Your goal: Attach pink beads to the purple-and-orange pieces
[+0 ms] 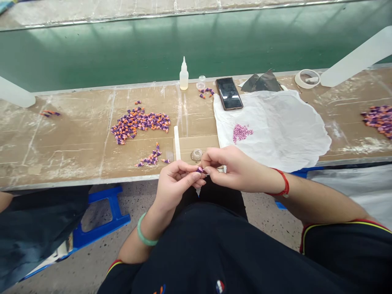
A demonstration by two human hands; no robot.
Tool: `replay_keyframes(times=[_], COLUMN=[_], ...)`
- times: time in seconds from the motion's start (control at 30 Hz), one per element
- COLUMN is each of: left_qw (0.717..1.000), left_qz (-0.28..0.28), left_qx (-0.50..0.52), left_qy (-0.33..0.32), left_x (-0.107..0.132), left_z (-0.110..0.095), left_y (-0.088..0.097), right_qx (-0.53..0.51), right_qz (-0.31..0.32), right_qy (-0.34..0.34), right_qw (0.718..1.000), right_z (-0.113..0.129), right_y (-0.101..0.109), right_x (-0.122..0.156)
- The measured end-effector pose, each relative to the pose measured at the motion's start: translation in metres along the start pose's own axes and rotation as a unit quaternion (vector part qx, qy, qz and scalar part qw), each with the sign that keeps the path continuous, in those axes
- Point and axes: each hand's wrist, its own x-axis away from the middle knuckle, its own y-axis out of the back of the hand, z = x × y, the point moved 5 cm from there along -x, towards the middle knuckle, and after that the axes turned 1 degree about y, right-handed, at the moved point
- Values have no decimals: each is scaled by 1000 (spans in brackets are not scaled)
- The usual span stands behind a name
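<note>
Small purple piece (200, 169), right there between the fingertips, just over the front edge of the bench (76, 153)! I've got the left hand (176, 183), green bangle at the wrist, closed in a tight pinch on it. The right hand (235, 169), red cord at the wrist, is pinched shut right up against it from the other side, and from here I can't tell whether those fingertips share the piece.

Sweeping the bench from the left, I see a few purple-and-orange pieces (49, 113) lying off alone, then a big loose pile of the same pieces (140, 122), with a smaller scatter (151, 157) nearer the edge. A white strip (177, 143) lies just beside that scatter, and a dropper bottle (183, 75) stands upright at the back. A small glass vessel (196, 155) sits just beyond the hands, with a little clear cup (201, 82) and a small cluster of pieces (206, 92) farther back.

Next comes a phone (229, 93), lying face up and touching a white tissue (284, 130) with a patch of pink beads (241, 132) on it. Behind that are dark sheets (263, 81) and a tape roll (307, 78), and at the far right, a heap of pieces (379, 120) runs out of frame.
</note>
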Motion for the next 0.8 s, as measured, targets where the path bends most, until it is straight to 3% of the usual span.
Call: replay_keyframes(times=[0.43, 0.63, 0.8], left_qw=[1000, 999, 999], left_qz=[-10, 7, 8], left_qx=[14, 24, 18], left_qy=[-1, 43, 28], left_x=[-3, -5, -5], left_z=[-2, -5, -6], left_y=[0, 0, 1], right_qx=[69, 38, 29], right_qz=[-64, -40, -40], right_qy=[68, 48, 46], right_qw=[993, 997, 998], right_z=[8, 2, -2], right_y=[-1, -2, -1], right_x=[1, -1, -1])
